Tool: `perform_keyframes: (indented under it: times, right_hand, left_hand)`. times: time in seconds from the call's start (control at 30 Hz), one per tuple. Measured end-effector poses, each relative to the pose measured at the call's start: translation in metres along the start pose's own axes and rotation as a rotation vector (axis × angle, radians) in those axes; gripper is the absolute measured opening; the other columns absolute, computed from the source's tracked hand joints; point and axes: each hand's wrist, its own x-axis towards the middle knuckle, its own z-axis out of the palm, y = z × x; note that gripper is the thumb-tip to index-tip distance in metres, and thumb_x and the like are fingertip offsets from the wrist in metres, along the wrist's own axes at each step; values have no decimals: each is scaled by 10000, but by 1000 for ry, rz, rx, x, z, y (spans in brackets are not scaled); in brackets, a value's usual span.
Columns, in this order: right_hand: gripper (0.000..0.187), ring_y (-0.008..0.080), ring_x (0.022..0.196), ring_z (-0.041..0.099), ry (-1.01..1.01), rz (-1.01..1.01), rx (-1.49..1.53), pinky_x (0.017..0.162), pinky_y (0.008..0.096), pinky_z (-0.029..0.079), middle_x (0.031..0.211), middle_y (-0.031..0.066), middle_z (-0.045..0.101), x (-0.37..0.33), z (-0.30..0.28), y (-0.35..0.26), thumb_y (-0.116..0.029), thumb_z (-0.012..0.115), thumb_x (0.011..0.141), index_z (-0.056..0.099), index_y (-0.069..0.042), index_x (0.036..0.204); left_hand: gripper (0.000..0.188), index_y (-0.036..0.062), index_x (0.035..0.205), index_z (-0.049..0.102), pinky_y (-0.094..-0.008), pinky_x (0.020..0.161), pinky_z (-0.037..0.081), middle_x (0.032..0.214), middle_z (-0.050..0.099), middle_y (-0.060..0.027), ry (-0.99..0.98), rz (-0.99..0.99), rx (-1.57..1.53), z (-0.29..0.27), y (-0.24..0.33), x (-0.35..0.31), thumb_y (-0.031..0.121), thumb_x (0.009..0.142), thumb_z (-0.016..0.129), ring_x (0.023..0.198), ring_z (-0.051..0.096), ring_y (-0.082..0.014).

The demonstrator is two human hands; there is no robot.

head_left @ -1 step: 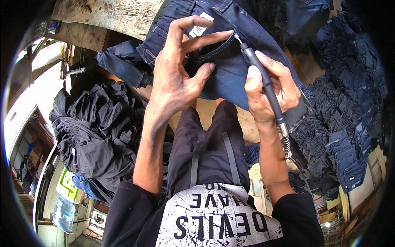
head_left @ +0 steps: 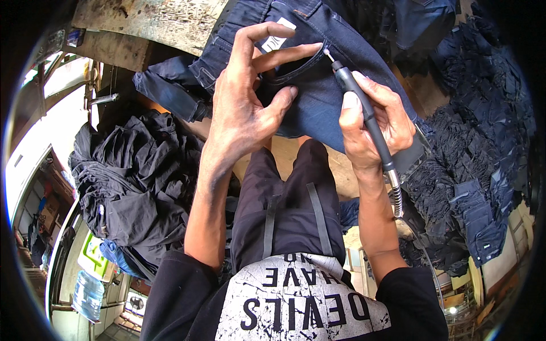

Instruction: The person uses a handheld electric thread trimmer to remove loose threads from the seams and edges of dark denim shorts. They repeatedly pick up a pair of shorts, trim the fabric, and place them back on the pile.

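Dark blue jeans point(head_left: 364, 62) lie spread in front of me, with a curved front pocket and a white label point(head_left: 274, 42) near the waistband. My left hand point(head_left: 244, 94) rests over the pocket, its fingers and thumb apart. One outstretched finger reaches along the pocket edge. In my right hand point(head_left: 378, 122) is a slim black rotary tool handpiece point(head_left: 371, 122) with a springy metal sleeve at its rear end. Its small pale tip is at the pocket's corner, beside my left fingertip; whether it touches the cloth I cannot tell.
A worn wooden board point(head_left: 153, 23) lies at the far left. Heaped black garments point(head_left: 136, 182) lie on the left, and more dark clothing point(head_left: 455, 153) is piled on the right. A clear plastic water container point(head_left: 88, 295) and a green tray point(head_left: 92, 257) stand at lower left.
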Motion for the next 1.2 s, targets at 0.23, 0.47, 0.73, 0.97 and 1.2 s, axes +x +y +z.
perform_keyframes:
  times: [0.23, 0.47, 0.73, 0.97, 1.2]
  right_hand:
    - [333, 422, 1085, 787, 132, 173, 422, 1055, 541, 626, 1194, 289, 738, -21, -23, 6, -126, 511, 1133, 577, 87, 1380]
    - [265, 380, 1312, 715, -32, 111, -163, 1159, 509, 527, 1259, 166, 803, -22, -58, -20, -221, 817, 1017, 741, -70, 1222]
    - [479, 369, 1214, 740, -3, 164, -255, 1115, 466, 533, 1253, 194, 779, 13, -33, 15, -266, 931, 885, 715, -85, 1272]
    - [307, 301, 936, 819, -159, 218, -106, 835, 395, 611, 1002, 125, 811, 40, -48, 41, -185, 831, 955, 722, -101, 1229]
    - [316, 309, 978, 798, -147, 182, -103, 881, 397, 610, 1054, 147, 803, 38, -47, 53, -211, 851, 958, 743, -63, 1216]
  left_hand:
    - [782, 99, 1492, 496, -365, 907, 602, 1161, 833, -103, 134, 98, 313, 4, 5, -10, 175, 860, 951, 1070, 790, -243]
    - [767, 117, 1477, 566, -427, 897, 597, 1005, 823, -166, 144, 168, 313, -52, -6, 83, 142, 817, 956, 1003, 807, -330]
    - [672, 40, 1365, 608, -501, 1193, 387, 1387, 641, -191, 664, 322, 579, -32, 19, -11, 210, 815, 956, 1362, 555, -389]
    - [532, -19, 1161, 663, -316, 794, 547, 1008, 711, -55, 85, -527, -397, 65, -31, -100, 456, 1000, 839, 866, 669, -145]
    - [340, -7, 1029, 716, -260, 763, 512, 866, 710, -11, 317, -490, -550, 76, -28, -85, 152, 859, 964, 794, 635, -78]
